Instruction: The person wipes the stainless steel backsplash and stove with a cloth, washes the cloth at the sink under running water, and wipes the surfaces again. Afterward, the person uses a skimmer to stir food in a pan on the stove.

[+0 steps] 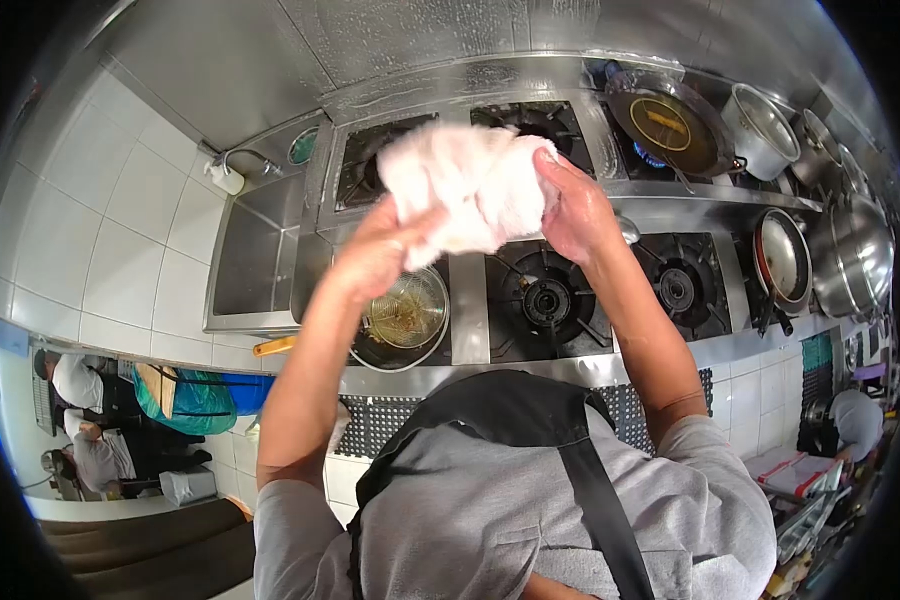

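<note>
A crumpled whitish cloth (465,185) is held up over the stove, blurred along its left side by motion. My left hand (378,250) grips its lower left part, the fingers partly smeared. At its right edge, my right hand (580,210) is closed on the cloth with the thumb on top. Below my left hand, a wire strainer (407,308) with brownish bits in it rests in a pan on the front left burner. Bare front burners (547,298) lie under and to the right of the cloth.
At the back right, a wok (710,125) with oil stands over a blue flame. Several pots (850,250) and a frying pan (782,262) crowd the right side. A sink (255,245) with a tap is on the left. Other people (95,450) are at far left and far right.
</note>
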The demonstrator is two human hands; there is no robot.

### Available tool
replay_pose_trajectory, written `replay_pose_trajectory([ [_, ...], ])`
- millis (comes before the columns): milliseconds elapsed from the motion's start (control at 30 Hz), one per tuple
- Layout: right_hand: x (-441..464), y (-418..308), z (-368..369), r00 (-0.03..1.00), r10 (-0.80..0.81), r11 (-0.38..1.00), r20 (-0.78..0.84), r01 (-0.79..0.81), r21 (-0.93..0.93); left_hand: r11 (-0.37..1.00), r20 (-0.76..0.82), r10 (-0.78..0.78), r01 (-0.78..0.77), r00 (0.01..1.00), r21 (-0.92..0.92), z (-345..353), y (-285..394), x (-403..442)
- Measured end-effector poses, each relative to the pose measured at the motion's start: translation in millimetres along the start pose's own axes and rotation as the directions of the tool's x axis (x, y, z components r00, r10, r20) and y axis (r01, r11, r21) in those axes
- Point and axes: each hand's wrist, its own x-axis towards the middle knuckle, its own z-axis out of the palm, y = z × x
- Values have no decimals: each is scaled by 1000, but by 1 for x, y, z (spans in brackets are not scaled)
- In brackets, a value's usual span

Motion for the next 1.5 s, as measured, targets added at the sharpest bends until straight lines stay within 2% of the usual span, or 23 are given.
replay_pose_trajectory([
  [33, 6, 0, 0, 1000, 23, 999, 7, -23, -27, 995, 47, -45, 49, 998, -87, 5, -8, 1],
  [200, 26, 34, -55, 986, 120, 993, -119, -118, 26, 986, -65, -21, 10, 998, -169, 7, 17, 10],
  [367, 21, 110, -94, 903, 378, 902, -206, -308, 302, 991, -80, -13, 23, 997, 133, 21, 1, 45],
  [433, 21, 145, -114, 901, 418, 842, -117, -336, 423, 940, -83, -30, 56, 996, 335, 21, -12, 66],
  [567, 6, 149, -81, 913, 407, 790, -37, -331, 517, 810, -5, 164, -132, 986, 571, 35, 0, 86],
  [667, -8, 142, -60, 913, 408, 780, -25, -334, 529, 821, 40, 183, -176, 982, 544, 43, 30, 85],
  [700, -11, 125, -38, 894, 432, 806, -119, -323, 497, 843, 72, 206, -215, 976, 493, 43, 39, 83],
  [733, -1, 121, -32, 895, 438, 792, -82, -341, 507, 709, 135, 401, -401, 906, 580, 40, 47, 81],
  [767, 3, 119, -32, 893, 446, 776, -64, -350, 524, 740, 126, 324, -334, 938, 583, 33, 57, 82],
  [833, 18, 127, -40, 920, 381, 828, -94, -295, 476, 803, 143, 131, -190, 981, 566, 14, 81, 84],
  [900, 29, 121, -29, 926, 355, 845, -127, -260, 467, 928, 143, 74, -120, 987, 352, -13, 78, 102],
  [967, 40, 115, -15, 959, 284, 848, 20, -261, 461, 840, 111, 70, -119, 991, 530, -34, 86, 101],
  [1067, 68, 122, -6, 978, 205, 979, -31, -204, 30, 944, 121, -97, 53, 988, 326, -53, 103, 102],
  [1167, 92, 144, -21, 917, 397, 846, -38, -350, 404, 984, 219, -176, 173, 960, 36, -64, 94, 116],
  [1200, 92, 155, -34, 918, 389, 828, 79, -385, 407, 974, 277, -212, 224, 937, -15, -67, 93, 116],
  [1233, 91, 153, -17, 888, 450, 745, 95, -432, 509, 975, 283, -214, 220, 935, 10, -71, 82, 122],
  [1267, 97, 149, 1, 926, 341, 749, 159, -370, 549, 958, 353, -172, 240, 920, -157, -74, 79, 120],
  [1300, 105, 142, 17, 946, 285, 676, 153, -312, 668, 955, 334, -235, 280, 913, -93, -83, 83, 122],
  [1333, 114, 134, 33, 962, 228, 581, 147, -256, 773, 936, 360, -230, 307, 904, -173, -99, 77, 132],
  [1367, 126, 131, 38, 928, 358, 634, 99, -320, 704, 978, 186, -206, 193, 961, 82, -127, 61, 150],
  [1400, 138, 131, 39, 918, 380, 677, 112, -359, 642, 934, 17, -130, 117, 991, 338, -161, 40, 170],
  [1467, 162, 142, 37, 899, 401, 691, 175, -423, 586, 659, -274, 273, 28, 922, 752, -222, -9, 189],
  [1500, 176, 156, 34, 887, 400, 666, 229, -453, 592, 625, -349, 300, 94, 888, 775, -256, -37, 194],
])
